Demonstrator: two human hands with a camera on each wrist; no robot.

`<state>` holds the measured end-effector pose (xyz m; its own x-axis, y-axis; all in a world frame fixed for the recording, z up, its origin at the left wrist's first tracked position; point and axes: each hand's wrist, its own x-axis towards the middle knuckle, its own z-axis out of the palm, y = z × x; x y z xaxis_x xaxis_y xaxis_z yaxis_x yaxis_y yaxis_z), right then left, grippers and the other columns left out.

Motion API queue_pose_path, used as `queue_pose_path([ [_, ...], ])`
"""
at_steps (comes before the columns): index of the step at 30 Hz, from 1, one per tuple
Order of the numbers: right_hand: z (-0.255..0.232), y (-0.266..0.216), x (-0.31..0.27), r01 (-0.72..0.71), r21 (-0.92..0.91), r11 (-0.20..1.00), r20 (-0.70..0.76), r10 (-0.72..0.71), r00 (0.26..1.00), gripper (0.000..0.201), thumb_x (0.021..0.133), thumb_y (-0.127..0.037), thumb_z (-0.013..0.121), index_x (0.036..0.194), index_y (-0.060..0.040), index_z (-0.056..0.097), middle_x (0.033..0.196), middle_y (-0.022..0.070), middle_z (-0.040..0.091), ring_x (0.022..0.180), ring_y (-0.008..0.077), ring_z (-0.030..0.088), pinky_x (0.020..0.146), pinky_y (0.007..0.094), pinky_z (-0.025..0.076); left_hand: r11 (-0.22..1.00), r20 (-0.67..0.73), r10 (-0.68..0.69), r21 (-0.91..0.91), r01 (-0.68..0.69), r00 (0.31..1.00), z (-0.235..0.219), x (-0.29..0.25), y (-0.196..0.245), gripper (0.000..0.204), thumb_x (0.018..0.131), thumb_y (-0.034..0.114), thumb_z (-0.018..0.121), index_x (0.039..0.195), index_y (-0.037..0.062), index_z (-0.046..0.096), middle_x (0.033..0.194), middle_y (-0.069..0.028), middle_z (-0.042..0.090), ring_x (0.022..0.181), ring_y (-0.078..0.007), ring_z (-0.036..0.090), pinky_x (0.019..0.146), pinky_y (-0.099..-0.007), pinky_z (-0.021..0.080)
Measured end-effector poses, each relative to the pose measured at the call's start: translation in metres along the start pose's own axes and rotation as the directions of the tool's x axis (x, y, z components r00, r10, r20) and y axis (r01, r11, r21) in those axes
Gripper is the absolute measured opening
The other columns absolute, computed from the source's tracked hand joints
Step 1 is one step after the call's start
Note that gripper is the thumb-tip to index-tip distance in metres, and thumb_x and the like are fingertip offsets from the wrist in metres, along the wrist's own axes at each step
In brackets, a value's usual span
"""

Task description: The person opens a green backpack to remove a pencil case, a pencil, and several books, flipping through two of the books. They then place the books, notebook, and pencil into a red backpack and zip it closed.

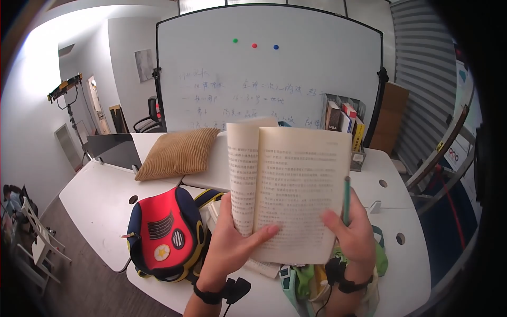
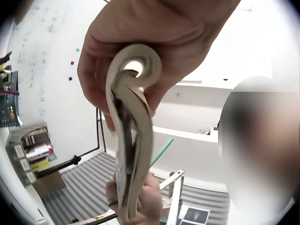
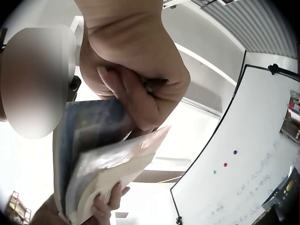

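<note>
An open book (image 1: 298,179) with printed pages is held up in front of me, its left-hand pages curled over. My left hand (image 1: 231,245) grips its lower left side, the thumb lying across the page. Seen edge-on in the left wrist view, the rolled pages (image 2: 145,70) sit inside that hand's grasp. My right hand (image 1: 356,232) holds the lower right edge, thumb on the page, with a green pencil (image 1: 346,203) upright in the same hand. A blue cover (image 3: 93,122) and a glossy loose flap (image 3: 122,154) show in the right wrist view.
On the white table (image 1: 100,203) are a red and navy backpack (image 1: 163,232), a brown corduroy cushion (image 1: 179,153) and a green bag (image 1: 303,282) under my right wrist. A file rack (image 1: 358,161) of books stands behind, before a whiteboard (image 1: 211,58).
</note>
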<state>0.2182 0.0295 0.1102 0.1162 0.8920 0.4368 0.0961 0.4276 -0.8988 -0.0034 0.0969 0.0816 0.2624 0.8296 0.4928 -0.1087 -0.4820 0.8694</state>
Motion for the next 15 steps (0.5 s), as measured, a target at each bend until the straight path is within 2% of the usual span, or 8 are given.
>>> queue_pose_path([
  [1,0.001,0.002,0.002,-0.047,0.018,0.999,-0.014,0.047,0.999,0.051,0.096,-0.019,0.068,0.134,0.0047,0.046,0.124,0.0135,0.065,0.105,0.0181,0.063,0.093,0.0337,0.05,1.0,-0.031,-0.008,0.018,0.009,0.999,0.0,0.0,0.001,0.076,0.081,0.017,0.084,0.137,-0.0033,0.037,0.13,-0.0149,0.054,0.119,-0.0194,0.056,0.1,-0.0352,0.048],
  [4,0.013,0.005,0.006,0.029,-0.111,0.993,-0.176,-0.049,0.983,0.051,0.093,-0.018,0.072,0.132,0.0037,0.048,0.117,0.0145,0.068,0.1,0.0188,0.066,0.09,0.033,0.052,0.998,-0.097,-0.031,0.058,0.037,0.995,0.0,-0.003,0.014,0.071,0.08,0.017,0.085,0.133,-0.002,0.041,0.125,-0.0154,0.058,0.115,-0.0199,0.059,0.096,-0.0353,0.05],
  [7,0.017,-0.003,0.006,-0.047,-0.2,0.979,-0.058,0.036,0.998,0.05,0.09,-0.018,0.076,0.129,0.0044,0.053,0.112,0.0161,0.071,0.095,0.0208,0.069,0.088,0.0312,0.054,0.997,-0.091,-0.04,0.057,0.045,0.995,-0.004,-0.007,0.021,0.069,0.08,0.016,0.085,0.132,-0.0012,0.044,0.122,-0.0149,0.06,0.113,-0.0202,0.06,0.096,-0.035,0.05],
  [10,0.014,0.002,0.009,-0.05,-0.064,0.997,-0.006,0.05,0.999,0.043,0.089,-0.016,0.075,0.122,0.0063,0.059,0.111,0.018,0.071,0.097,0.023,0.069,0.087,0.0314,0.054,0.999,-0.015,-0.036,-0.006,0.036,0.999,-0.008,-0.007,0.02,0.071,0.081,0.016,0.084,0.136,-0.0018,0.043,0.123,-0.0142,0.061,0.115,-0.0201,0.06,0.097,-0.0349,0.05],
  [12,0.013,0.0,0.009,-0.08,0.083,0.993,0.007,0.08,0.997,0.046,0.088,-0.009,0.073,0.127,0.0076,0.055,0.118,0.0161,0.069,0.103,0.0215,0.067,0.092,0.0321,0.052,0.996,0.049,-0.05,-0.076,0.054,0.998,-0.01,-0.003,0.018,0.073,0.082,0.016,0.083,0.139,-0.003,0.042,0.126,-0.0144,0.06,0.116,-0.0208,0.059,0.099,-0.0352,0.049],
  [13,0.012,-0.001,0.008,-0.095,0.154,0.984,0.015,0.094,0.995,0.049,0.087,-0.005,0.072,0.129,0.0082,0.052,0.121,0.0152,0.067,0.106,0.0208,0.066,0.094,0.0325,0.051,0.983,0.083,-0.115,-0.137,0.125,0.99,-0.01,-0.003,0.021,0.073,0.083,0.016,0.082,0.14,-0.0036,0.041,0.128,-0.0147,0.059,0.118,-0.0215,0.059,0.1,-0.0356,0.048],
  [15,0.008,0.002,0.009,-0.063,0.18,0.982,0.019,0.061,0.998,0.05,0.088,-0.007,0.072,0.131,0.0092,0.051,0.121,0.0155,0.067,0.107,0.0206,0.065,0.096,0.0326,0.05,0.929,0.163,-0.233,-0.253,0.269,0.959,-0.009,-0.003,0.028,0.075,0.084,0.015,0.081,0.143,-0.0049,0.039,0.132,-0.0154,0.058,0.12,-0.0228,0.058,0.102,-0.0365,0.047],
])
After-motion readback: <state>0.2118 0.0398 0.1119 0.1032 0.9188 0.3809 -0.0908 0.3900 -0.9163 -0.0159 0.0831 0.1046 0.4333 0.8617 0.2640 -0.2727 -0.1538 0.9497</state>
